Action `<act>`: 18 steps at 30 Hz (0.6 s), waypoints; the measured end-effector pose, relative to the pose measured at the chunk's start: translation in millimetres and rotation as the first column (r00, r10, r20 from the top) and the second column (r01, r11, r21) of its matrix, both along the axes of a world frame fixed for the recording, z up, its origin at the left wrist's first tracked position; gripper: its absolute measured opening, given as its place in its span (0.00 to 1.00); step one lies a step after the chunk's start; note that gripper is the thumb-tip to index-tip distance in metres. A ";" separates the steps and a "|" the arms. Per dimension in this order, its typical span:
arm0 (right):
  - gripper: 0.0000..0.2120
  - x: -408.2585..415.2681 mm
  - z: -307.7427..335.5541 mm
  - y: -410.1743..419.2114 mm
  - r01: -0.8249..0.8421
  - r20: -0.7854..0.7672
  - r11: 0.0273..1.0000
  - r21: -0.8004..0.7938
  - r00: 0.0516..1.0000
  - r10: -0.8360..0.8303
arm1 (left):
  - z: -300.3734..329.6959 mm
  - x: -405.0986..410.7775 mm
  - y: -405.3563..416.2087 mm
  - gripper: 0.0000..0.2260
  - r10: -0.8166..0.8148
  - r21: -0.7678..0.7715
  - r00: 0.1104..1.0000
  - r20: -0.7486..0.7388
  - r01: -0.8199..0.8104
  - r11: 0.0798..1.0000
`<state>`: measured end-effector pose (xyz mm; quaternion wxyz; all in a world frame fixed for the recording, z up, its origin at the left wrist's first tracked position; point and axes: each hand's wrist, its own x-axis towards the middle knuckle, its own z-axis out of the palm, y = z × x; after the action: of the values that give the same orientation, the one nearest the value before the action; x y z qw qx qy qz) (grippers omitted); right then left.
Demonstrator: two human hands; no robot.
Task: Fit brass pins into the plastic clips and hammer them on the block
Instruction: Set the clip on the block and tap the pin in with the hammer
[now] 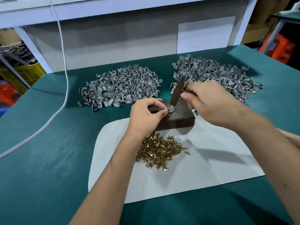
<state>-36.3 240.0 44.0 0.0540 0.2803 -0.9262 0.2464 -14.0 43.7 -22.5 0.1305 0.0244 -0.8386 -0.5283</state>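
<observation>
- Dark block (177, 116) sits at centre of view, on the far edge of a white sheet (203, 172) laid on a green-covered table (40, 159).
- Left hand (146, 114) at 9 o'clock of the block, thumb and forefinger pinched on a grey plastic clip (168, 109) lying on the block's top face. Other fingers curled under.
- A pin stands upright in that clip; its colour is hard to tell at this size.
- Right hand (209, 103) at 2 o'clock of the block, fingers wrapped tight round the handle of a hammer (178, 90). Handle mostly hidden inside the fist.
- Hammer's flat metal head slants down toward 7 o'clock, its lower end just over the pin. Touching or a hair apart: cannot tell.
- Heap of brass pins (162, 150) on the white sheet at 6 o'clock of the block, close to its near side, partly under the left wrist.
- Left pile of grey clips (120, 86) on the green cloth at 11 o'clock of the block, well apart from it.
- Right pile of grey clips (224, 77) at 1 o'clock, behind the right hand, which covers its near edge.
- White cable (65, 78) hangs down from 12 o'clock at far left and trails across the cloth toward 8 o'clock.
</observation>
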 end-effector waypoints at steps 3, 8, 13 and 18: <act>0.12 -3.0 6.2 -1.3 0.022 -0.167 0.985 -0.174 0.985 -0.052 | 0.0 -1.0 -0.8 0.04 -0.002 -0.001 1.000 0.009 0.002 1.000; 0.11 -1.8 -8.4 -14.9 0.044 -0.022 0.972 0.232 0.999 -0.040 | 1.3 -0.6 -0.2 0.04 -0.001 0.009 0.999 0.038 0.000 1.000; 0.09 -4.8 7.8 -6.5 0.079 -0.104 0.997 0.006 0.991 -0.078 | 3.5 1.3 0.1 0.04 -0.003 0.000 0.999 0.034 0.003 1.000; 0.10 5.7 -5.9 -21.9 0.106 -0.016 0.966 0.238 0.994 -0.105 | 4.4 1.1 0.9 0.05 0.009 -0.006 0.999 0.034 -0.009 1.000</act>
<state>-30.5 218.1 38.1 0.0343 0.2354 -0.9626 0.1299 -12.9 44.6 -18.0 0.1187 0.0366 -0.8420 -0.5249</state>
